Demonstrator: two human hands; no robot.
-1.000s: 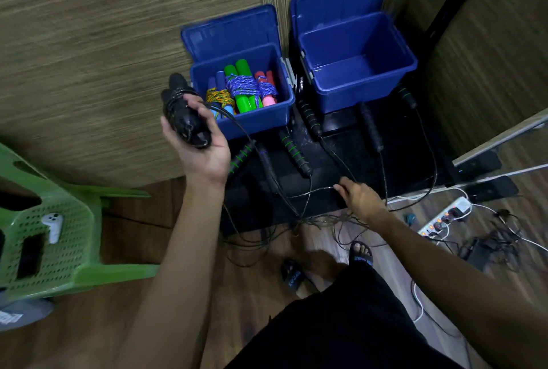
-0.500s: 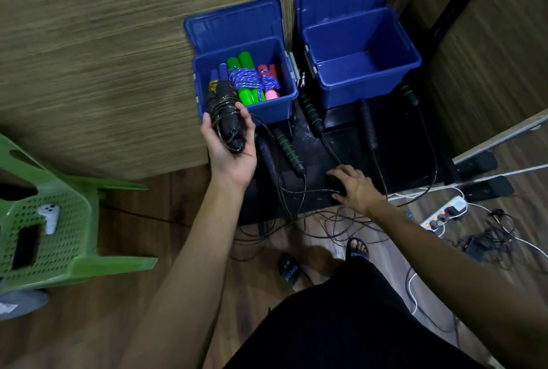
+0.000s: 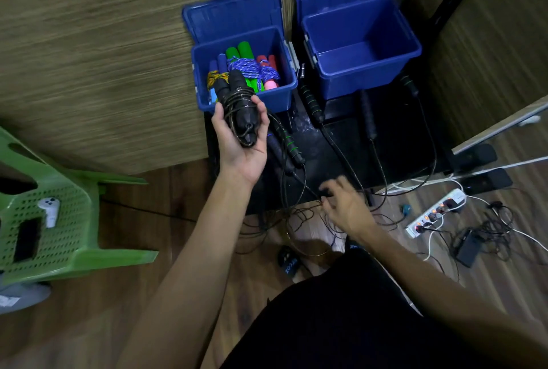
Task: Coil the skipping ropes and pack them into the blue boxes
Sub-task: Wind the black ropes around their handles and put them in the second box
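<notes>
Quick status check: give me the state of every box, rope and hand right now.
Left box: lid open, coiled ropes inside.
Right box: lid open, empty.
Black rope: coiled, held in left hand.
Loose ropes: uncoiled on the black platform.
Right hand: on the tangled cords; grip unclear.
Power strip: lights on.

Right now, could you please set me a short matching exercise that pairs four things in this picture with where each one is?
Things:
1. coiled black skipping rope
2. green-handled rope bundle
3. white controller
4. right hand

Places:
A. on the green plastic chair
B. in the left hand
C. among loose rope cords at the front edge of the black platform
D. inside the left blue box

Pairs: 1-B, 2-D, 3-A, 4-C
</notes>
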